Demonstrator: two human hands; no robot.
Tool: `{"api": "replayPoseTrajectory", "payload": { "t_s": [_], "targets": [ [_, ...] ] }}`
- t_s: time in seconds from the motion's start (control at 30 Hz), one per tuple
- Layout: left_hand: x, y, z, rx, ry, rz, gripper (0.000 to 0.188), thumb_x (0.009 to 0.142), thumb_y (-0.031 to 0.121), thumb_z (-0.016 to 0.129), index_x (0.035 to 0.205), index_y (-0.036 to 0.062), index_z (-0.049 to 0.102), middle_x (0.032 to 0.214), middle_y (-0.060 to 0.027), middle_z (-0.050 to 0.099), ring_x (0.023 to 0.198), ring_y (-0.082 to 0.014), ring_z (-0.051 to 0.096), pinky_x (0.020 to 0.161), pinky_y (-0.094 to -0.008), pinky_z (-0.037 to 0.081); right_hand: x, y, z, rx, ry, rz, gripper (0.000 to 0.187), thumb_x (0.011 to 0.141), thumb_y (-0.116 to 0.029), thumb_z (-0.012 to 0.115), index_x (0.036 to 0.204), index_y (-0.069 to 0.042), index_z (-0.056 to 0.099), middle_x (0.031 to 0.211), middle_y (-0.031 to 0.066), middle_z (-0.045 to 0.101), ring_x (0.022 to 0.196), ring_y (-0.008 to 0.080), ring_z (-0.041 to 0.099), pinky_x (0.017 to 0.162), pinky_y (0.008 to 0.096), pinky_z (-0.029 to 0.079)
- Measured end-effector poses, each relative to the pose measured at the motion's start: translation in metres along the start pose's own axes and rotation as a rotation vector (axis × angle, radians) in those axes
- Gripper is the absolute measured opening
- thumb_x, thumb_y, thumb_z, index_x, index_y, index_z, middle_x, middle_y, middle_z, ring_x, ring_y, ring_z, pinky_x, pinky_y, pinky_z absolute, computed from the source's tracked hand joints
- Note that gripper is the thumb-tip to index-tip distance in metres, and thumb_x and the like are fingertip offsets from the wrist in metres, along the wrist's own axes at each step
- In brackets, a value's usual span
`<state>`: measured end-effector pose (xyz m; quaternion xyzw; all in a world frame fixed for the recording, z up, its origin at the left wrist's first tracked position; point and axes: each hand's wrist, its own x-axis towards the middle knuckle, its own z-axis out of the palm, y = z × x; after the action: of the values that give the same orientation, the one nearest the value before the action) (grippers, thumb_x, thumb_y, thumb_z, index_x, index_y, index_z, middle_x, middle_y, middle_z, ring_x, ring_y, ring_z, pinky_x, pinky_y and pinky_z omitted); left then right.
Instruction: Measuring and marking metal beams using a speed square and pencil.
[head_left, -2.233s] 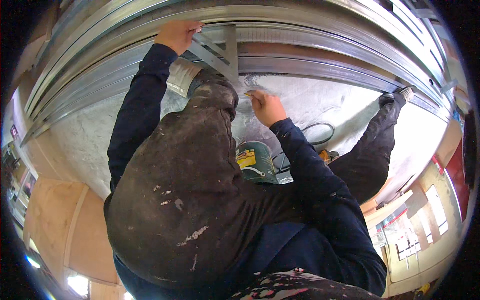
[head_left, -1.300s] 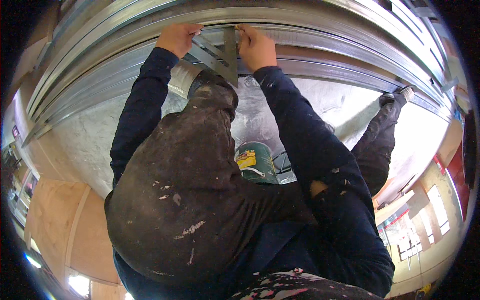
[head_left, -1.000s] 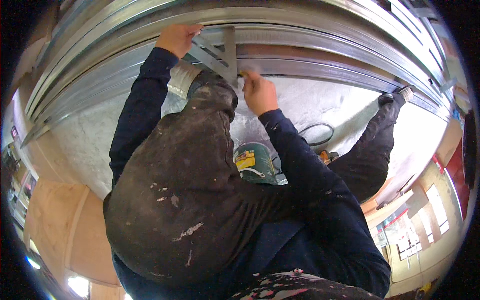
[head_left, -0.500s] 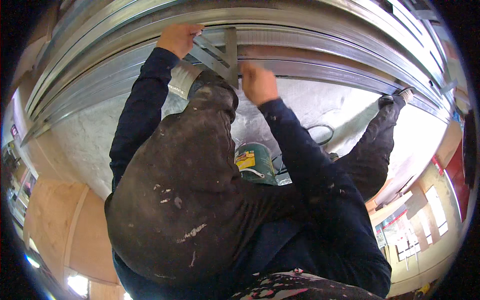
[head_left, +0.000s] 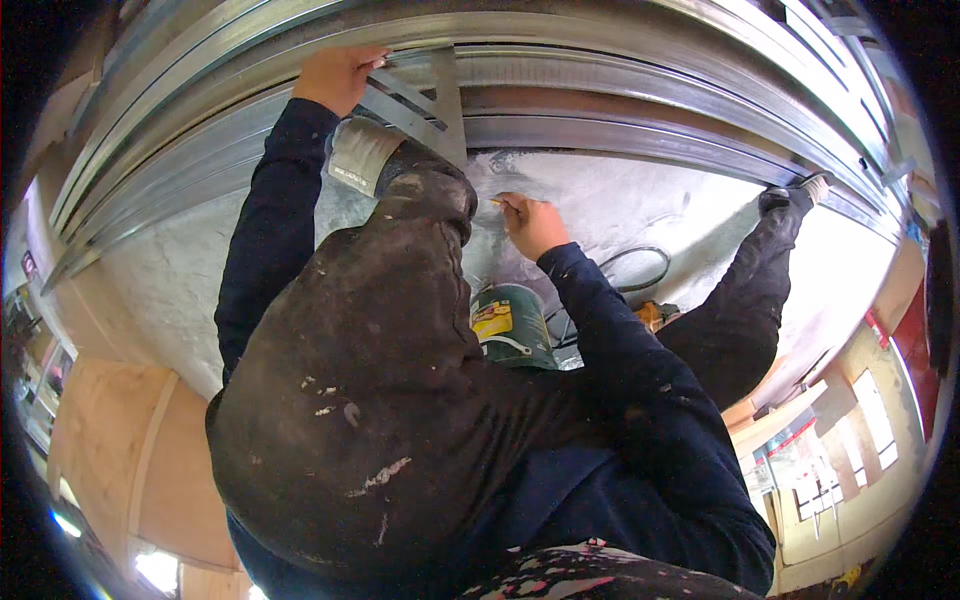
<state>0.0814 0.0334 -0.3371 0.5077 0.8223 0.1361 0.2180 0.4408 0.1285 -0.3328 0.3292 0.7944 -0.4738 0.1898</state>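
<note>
My left hand (head_left: 338,80) grips the corner of a flat metal triangular square (head_left: 453,115), fingers closed on it. The square lies across long metal channel profiles (head_left: 620,90) that run side to side in front of me. Below the profiles and right of my knee, my right hand (head_left: 536,226) is closed in a pinch on a thin pencil (head_left: 496,202). Only the pencil's yellowish tip shows; the rest is hidden by my fingers. The pencil is apart from the square and the profiles.
My bent left leg (head_left: 350,360) and grey shoe (head_left: 362,155) stand close to the profiles. A green bucket (head_left: 510,325) with a white handle sits between my legs, near a black cable loop (head_left: 640,268) and an orange object (head_left: 655,315). Wooden panels (head_left: 110,450) stand at left.
My right hand has moved down, away from the profiles, and the pencil tip now shows. My left hand and the square have shifted slightly left and up.
</note>
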Motion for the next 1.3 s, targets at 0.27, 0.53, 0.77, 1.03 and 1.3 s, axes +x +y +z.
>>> {"api": "replayPoseTrajectory", "payload": {
  "t_s": [0.27, 0.53, 0.77, 1.03, 1.3],
  "targets": [
    [0.007, 0.007, 0.007, -0.043, -0.006, 0.079, 0.033, 0.085, 0.012, 0.052, 0.113, 0.0207, 0.065, 0.1, -0.0099, 0.068, 0.09, -0.034, 0.064, 0.078, -0.0436, 0.051, 0.0, 0.014, 0.009, -0.031, 0.007, -0.064, 0.022, 0.085, -0.014, 0.053, 0.104, -0.013, 0.065, 0.084, 0.0184, 0.065, 0.075, 0.0394, 0.063, 0.07, 0.047, 0.052],
    [0.006, 0.005, 0.011, -0.02, 0.087, 0.095, 0.022, 0.084, 0.012, 0.058, 0.104, 0.0153, 0.068, 0.092, -0.0096, 0.068, 0.087, -0.0334, 0.063, 0.075, -0.0407, 0.051, 0.017, -0.013, -0.01, -0.013, 0.126, -0.137, 0.022, 0.088, -0.013, 0.052, 0.105, -0.008, 0.065, 0.075, 0.0176, 0.064, 0.07, 0.0349, 0.064, 0.064, 0.0397, 0.051],
    [0.004, 0.005, 0.014, -0.043, 0.104, 0.104, 0.027, 0.08, 0.007, 0.057, 0.103, 0.0153, 0.068, 0.093, -0.0103, 0.068, 0.085, -0.034, 0.063, 0.075, -0.0402, 0.051, 0.089, -0.086, -0.058, 0.136, 0.441, -0.22, 0.02, 0.089, -0.021, 0.055, 0.1, -0.007, 0.065, 0.084, 0.0212, 0.064, 0.076, 0.0392, 0.063, 0.066, 0.044, 0.052],
    [0.005, 0.008, 0.014, -0.039, 0.083, 0.077, 0.036, 0.074, 0.003, 0.056, 0.105, 0.016, 0.068, 0.093, -0.0128, 0.068, 0.084, -0.0348, 0.063, 0.075, -0.0413, 0.051, 0.128, -0.092, -0.055, 0.04, 0.483, -0.187, 0.022, 0.089, -0.023, 0.052, 0.101, -0.01, 0.066, 0.086, 0.0192, 0.066, 0.079, 0.04, 0.063, 0.073, 0.0481, 0.051],
    [0.007, 0.015, 0.01, -0.018, 0.079, 0.067, 0.031, 0.078, 0.006, 0.056, 0.105, 0.015, 0.068, 0.09, -0.013, 0.068, 0.083, -0.0359, 0.063, 0.074, -0.0423, 0.051, 0.03, -0.039, -0.007, -0.127, 0.115, -0.09, 0.019, 0.087, -0.016, 0.053, 0.1, -0.01, 0.065, 0.08, 0.02, 0.064, 0.076, 0.0396, 0.062, 0.066, 0.0452, 0.05]
  ]
}}
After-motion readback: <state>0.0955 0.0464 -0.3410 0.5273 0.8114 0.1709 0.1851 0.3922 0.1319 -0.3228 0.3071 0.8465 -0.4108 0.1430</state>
